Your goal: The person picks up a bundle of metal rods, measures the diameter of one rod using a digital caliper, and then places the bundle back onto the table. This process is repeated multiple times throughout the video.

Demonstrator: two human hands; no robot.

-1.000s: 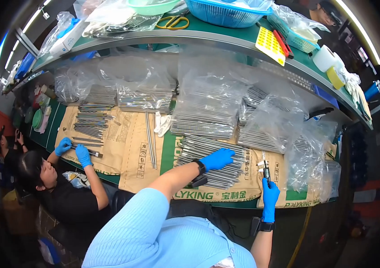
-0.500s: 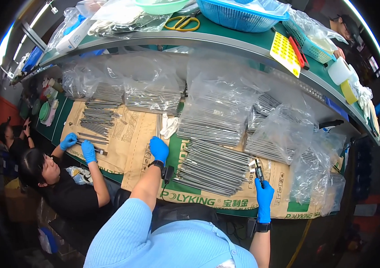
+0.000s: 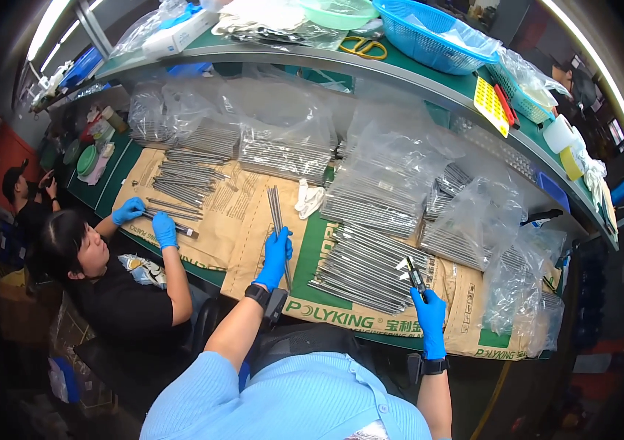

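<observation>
My left hand (image 3: 275, 258), in a blue glove, is closed around a few slim metal rods (image 3: 275, 209) over the brown paper. Their ends show above and below the fingers. My right hand (image 3: 431, 312), also gloved in blue, grips a digital caliper (image 3: 415, 274), its jaws pointing up and left over the right edge of a wide spread of metal rods (image 3: 363, 268). That spread lies between my hands on green and brown printed sacks. A crumpled white glove (image 3: 309, 199) rests just beyond my left hand.
Bagged bundles of rods (image 3: 286, 150) line the back of the table. Clear plastic bags (image 3: 514, 293) cover the right end. A co-worker's blue-gloved hand (image 3: 165, 229) is at more rods on the left. Above, a shelf (image 3: 253, 53) holds baskets, scissors and tape rolls.
My left hand has moved onto the rods, which now lean with tops to the left. The caliper has shifted slightly left over the rod spread. The whole view has turned a little.
</observation>
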